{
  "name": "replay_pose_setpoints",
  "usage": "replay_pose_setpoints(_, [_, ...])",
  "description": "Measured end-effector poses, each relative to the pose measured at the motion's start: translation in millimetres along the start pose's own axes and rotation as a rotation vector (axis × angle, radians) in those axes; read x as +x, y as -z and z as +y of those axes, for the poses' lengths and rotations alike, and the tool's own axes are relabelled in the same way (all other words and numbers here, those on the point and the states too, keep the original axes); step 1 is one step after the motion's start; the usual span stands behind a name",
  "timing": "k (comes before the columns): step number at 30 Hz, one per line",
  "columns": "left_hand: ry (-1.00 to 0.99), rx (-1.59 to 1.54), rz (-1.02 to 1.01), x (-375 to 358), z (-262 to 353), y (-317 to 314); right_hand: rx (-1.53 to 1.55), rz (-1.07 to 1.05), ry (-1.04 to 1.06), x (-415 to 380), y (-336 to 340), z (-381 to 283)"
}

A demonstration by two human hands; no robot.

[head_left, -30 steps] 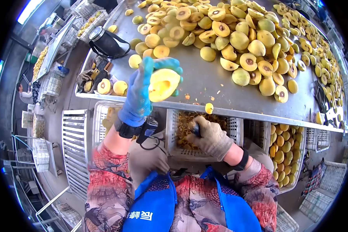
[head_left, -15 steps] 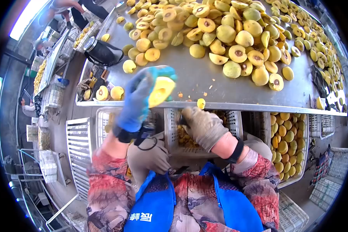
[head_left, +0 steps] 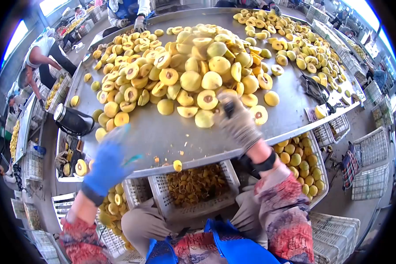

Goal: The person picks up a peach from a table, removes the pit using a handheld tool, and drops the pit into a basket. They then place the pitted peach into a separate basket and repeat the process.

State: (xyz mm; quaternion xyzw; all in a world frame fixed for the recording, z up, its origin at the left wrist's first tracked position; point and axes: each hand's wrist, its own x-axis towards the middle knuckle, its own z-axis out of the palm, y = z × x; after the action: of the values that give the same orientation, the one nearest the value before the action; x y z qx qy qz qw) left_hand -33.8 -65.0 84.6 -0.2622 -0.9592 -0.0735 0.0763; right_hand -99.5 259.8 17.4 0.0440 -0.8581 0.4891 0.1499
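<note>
My left hand (head_left: 107, 163), in a blue glove, hovers over the table's front left edge, fingers spread and blurred, holding nothing. My right hand (head_left: 237, 119), in a beige glove, reaches over the metal table (head_left: 198, 147) at the near side of a heap of halved yellow fruit (head_left: 191, 79). Its fingers are wrapped round a small dark-handled tool (head_left: 229, 108), whose far end is hidden. A small yellow piece (head_left: 177, 166) lies at the table's front edge between my hands.
Below the edge sits a white crate (head_left: 198, 210) of brown scraps. Crates of fruit (head_left: 301, 160) stand to either side. A black flask (head_left: 70, 119) is on the table's left. Co-workers stand across the table (head_left: 129, 13) and at the left (head_left: 44, 57).
My left hand moved left and down, and the fruit half is no longer in it. My right hand went from above the crate to the heap. The view now takes in more of the table.
</note>
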Motion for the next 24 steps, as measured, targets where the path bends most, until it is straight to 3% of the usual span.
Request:
replay_pose_setpoints(2, [-0.263,0.055,0.042,63,12,-19,-0.137,0.122,-0.133,40,32,29])
replay_pose_setpoints(6, [-0.446,0.105,0.119,179,46,-60,0.081,0.117,-0.482,106,80,50])
replay_pose_setpoints(10, [-0.562,0.076,0.260,270,67,-108,0.227,0.020,-0.523,166,92,98])
replay_pose_setpoints(13, [-0.622,0.099,0.205,311,58,-128,0.327,0.044,-0.633,199,75,131])
replay_pose_setpoints(16, [-0.656,0.029,0.230,321,44,-144,0.239,-0.106,-0.515,223,57,142])
replay_pose_setpoints(17, [-0.637,0.061,0.183,323,37,-145,0.186,-0.164,-0.622,233,60,135])
replay_pose_setpoints(20, [-0.568,0.050,0.124,339,19,-140,-0.035,-0.221,-0.538,269,36,138])
replay_pose_setpoints(21, [-0.541,0.039,0.110,344,11,-138,-0.027,-0.219,-0.533,273,26,107])
replay_pose_setpoints(22, [-0.525,0.080,0.070,349,1,-133,0.037,-0.153,-0.288,291,4,129])
replay_pose_setpoints(24, [-0.478,0.085,0.068,359,-25,-130,-0.292,-0.147,-0.249,328,-24,136])
